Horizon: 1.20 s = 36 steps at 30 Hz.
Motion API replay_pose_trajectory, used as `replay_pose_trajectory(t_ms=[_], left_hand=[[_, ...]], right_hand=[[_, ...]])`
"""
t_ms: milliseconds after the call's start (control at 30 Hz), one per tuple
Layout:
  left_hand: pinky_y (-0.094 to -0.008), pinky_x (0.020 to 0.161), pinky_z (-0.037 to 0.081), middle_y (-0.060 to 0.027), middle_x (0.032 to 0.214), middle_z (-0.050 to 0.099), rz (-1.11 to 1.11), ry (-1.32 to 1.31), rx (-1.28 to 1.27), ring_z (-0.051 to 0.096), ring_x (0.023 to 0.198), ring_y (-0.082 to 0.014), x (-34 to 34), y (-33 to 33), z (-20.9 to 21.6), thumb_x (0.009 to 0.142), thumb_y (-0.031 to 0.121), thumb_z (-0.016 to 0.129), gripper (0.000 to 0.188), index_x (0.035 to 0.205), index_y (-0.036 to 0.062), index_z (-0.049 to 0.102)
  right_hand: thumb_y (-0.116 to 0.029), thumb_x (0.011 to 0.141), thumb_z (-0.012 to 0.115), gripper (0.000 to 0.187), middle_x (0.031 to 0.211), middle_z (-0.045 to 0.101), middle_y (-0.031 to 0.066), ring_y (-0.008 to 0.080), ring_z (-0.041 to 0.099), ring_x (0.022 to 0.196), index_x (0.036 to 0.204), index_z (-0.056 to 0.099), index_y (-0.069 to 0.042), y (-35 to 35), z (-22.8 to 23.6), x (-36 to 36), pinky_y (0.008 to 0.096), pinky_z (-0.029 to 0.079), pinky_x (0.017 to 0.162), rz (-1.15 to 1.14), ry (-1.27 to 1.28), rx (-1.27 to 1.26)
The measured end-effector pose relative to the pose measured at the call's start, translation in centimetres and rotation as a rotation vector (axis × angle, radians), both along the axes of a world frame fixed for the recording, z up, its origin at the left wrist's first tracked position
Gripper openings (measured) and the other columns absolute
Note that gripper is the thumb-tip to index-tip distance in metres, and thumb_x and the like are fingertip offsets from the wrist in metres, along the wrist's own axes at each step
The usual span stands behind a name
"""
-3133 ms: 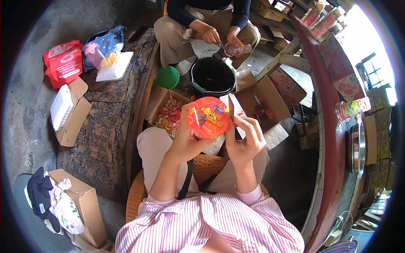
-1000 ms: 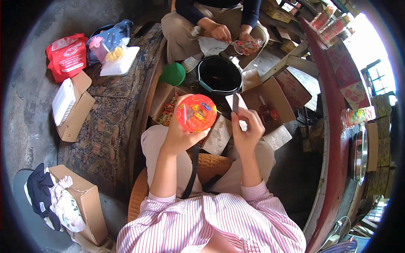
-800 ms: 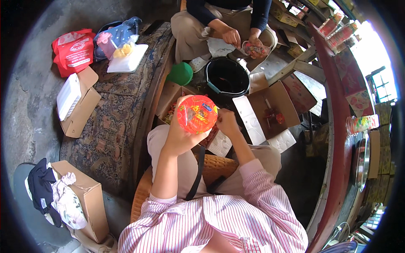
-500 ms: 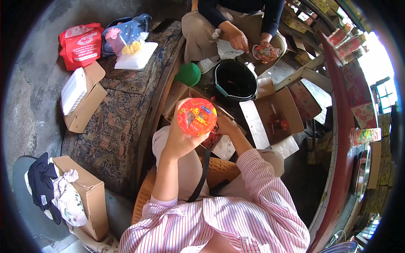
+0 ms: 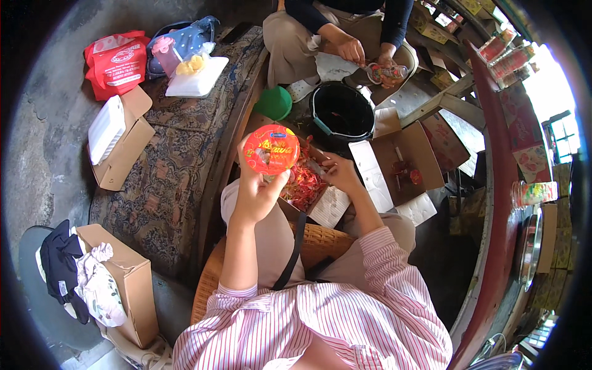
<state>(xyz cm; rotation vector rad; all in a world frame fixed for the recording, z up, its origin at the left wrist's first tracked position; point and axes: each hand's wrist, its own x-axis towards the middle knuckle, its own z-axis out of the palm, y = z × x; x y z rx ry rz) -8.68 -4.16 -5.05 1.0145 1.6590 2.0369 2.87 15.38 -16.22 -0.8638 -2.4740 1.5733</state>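
My left hand (image 5: pixel 259 185) is closed around a round container, likely a jar, whose red lid (image 5: pixel 271 150) with yellow lettering faces up at me. The lid hides most of its body. Just to the right, over an open cardboard box, my right hand (image 5: pixel 342 174) has its fingers drawn together at a small pale, translucent piece (image 5: pixel 319 166); I cannot tell what it is. Red and yellow crinkled scraps (image 5: pixel 303 188), perhaps plastic, fill the box beneath both hands.
Ahead, a co-worker's hands (image 5: pixel 388 68) hold a clear jar above a black bucket (image 5: pixel 342 114). A green bowl (image 5: pixel 273 103) sits left of the bucket. Right stands an open carton (image 5: pixel 419 154) with red items; a wooden rail (image 5: pixel 493 154) runs beyond it.
My left hand has brought the red-lidded container slightly left and up. My right hand has come away from behind it, to the right, over the scraps. The co-worker's jar has tilted.
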Motion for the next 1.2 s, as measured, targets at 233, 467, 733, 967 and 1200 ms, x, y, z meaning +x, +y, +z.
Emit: replay_pose_trajectory(t_ms=[233, 467, 733, 967, 1200], left_hand=[[-0.0320, 0.091, 0.039, -0.0106, 0.116, 0.040, -0.002, 0.170, 0.015, 0.048, 0.105, -0.0178, 1.1, 0.7, 0.7, 0.074, 0.013, 0.068, 0.068, 0.124, 0.0007, 0.024], [-0.0352, 0.092, 0.037, -0.0121, 0.116, 0.039, -0.005, 0.340, -0.067, 0.046, 0.106, -0.0218, 2.5, 0.9, 2.0, 0.064, 0.011, 0.076, 0.082, 0.124, 0.0036, 0.021], [-0.0341, 0.088, 0.040, -0.0161, 0.109, 0.050, -0.003, 0.516, -0.090, 0.052, 0.101, -0.0269, 3.6, 0.7, 4.3, 0.060, 0.014, 0.075, 0.072, 0.119, -0.0006, 0.036], [-0.0325, 0.088, 0.041, -0.0139, 0.109, 0.052, -0.182, 0.391, -0.072, 0.053, 0.100, -0.0252, 4.4, 0.4, 5.6, 0.057, 0.010, 0.073, 0.073, 0.119, 0.0007, 0.036], [-0.0332, 0.088, 0.041, -0.0133, 0.110, 0.051, -0.171, 0.338, -0.105, 0.053, 0.101, -0.0251, 5.0, 0.9, 5.3, 0.056, 0.016, 0.077, 0.077, 0.119, 0.0024, 0.036]], right_hand=[[0.005, 0.070, 0.067, 0.039, 0.081, 0.063, 0.0057, 0.0087, 0.057, 0.070, 0.107, 0.055, 0.000, -1.6, 6.2, 2.4, 0.0204, 0.047, 0.068, -0.298, 0.607, -0.325], [0.007, 0.063, 0.064, 0.022, 0.077, 0.057, 0.0063, 0.0196, 0.058, 0.070, 0.081, 0.066, -0.005, -4.8, 17.4, 3.9, 0.0282, 0.045, 0.060, -0.150, 0.743, 0.721], [-0.008, 0.054, 0.061, 0.031, 0.084, 0.058, 0.0024, 0.0186, 0.057, 0.078, 0.084, 0.063, -0.007, -4.2, 19.1, 4.3, 0.0299, 0.044, 0.061, 0.174, 0.755, 1.192], [-0.015, 0.056, 0.059, 0.030, 0.089, 0.059, 0.0037, 0.0193, 0.058, 0.082, 0.085, 0.063, -0.005, -3.7, 19.7, 4.7, 0.0299, 0.046, 0.065, 0.241, 0.762, 1.299], [-0.015, 0.058, 0.060, 0.035, 0.087, 0.060, 0.0035, 0.0182, 0.058, 0.081, 0.092, 0.063, -0.006, -3.4, 19.5, 5.4, 0.0293, 0.047, 0.066, 0.248, 0.816, 1.326]])
